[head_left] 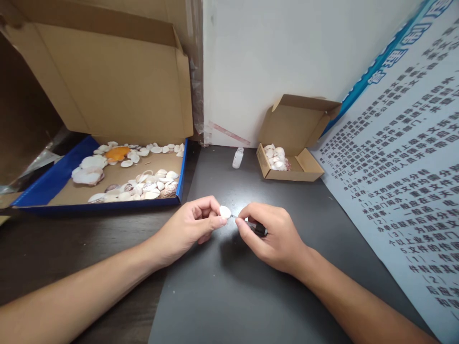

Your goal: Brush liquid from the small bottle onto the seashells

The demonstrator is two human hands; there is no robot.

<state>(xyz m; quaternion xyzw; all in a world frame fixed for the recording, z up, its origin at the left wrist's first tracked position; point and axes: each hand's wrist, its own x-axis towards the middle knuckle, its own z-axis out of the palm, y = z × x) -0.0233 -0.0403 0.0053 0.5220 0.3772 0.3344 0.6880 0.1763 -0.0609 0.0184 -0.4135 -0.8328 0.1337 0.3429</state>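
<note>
My left hand (191, 225) pinches a small white shell (224, 211) between thumb and fingers, just above the dark table (222, 286). My right hand (267, 236) is closed on a thin black-handled tool (255, 226). The tool's fine tip touches the shell's right edge. Both hands meet near the middle of the table.
A large open cardboard box with blue sides (53, 184) holds several shells at the left. A small open box (287, 165) with shells stands at the back right, a small white bottle (237, 157) beside it. A printed poster (405, 181) leans along the right.
</note>
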